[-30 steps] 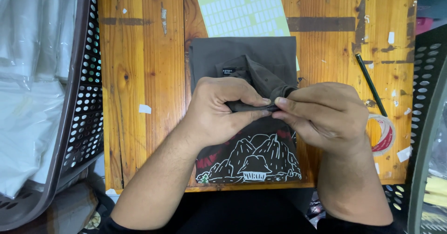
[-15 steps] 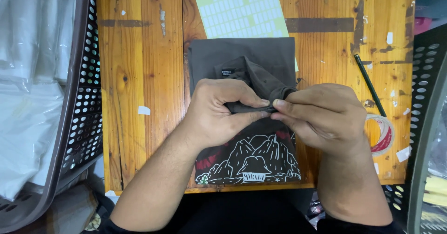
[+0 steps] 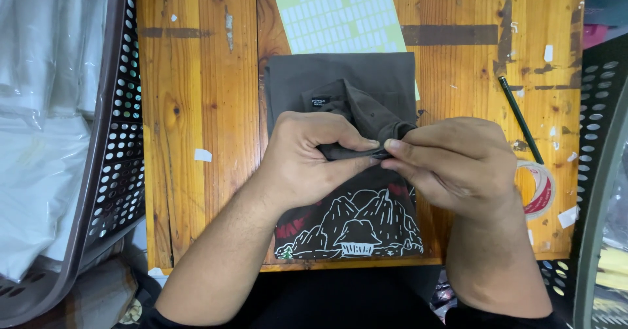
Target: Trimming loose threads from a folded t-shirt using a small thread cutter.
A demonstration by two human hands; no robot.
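Observation:
A folded dark grey shirt (image 3: 340,77) with a white mountain drawing (image 3: 353,231) near its front edge lies on the wooden table (image 3: 196,106). My left hand (image 3: 307,155) and my right hand (image 3: 451,162) meet over the middle of the shirt. Both pinch a raised fold of its fabric (image 3: 373,116) between thumb and fingers. A small black neck label (image 3: 318,101) shows just above my left hand.
A pale yellow sheet of white stickers (image 3: 340,15) lies behind the shirt. A black pen (image 3: 520,120) and a roll of tape (image 3: 540,188) sit to the right. A dark perforated basket (image 3: 114,139) with plastic-wrapped white goods (image 3: 33,172) stands at the left.

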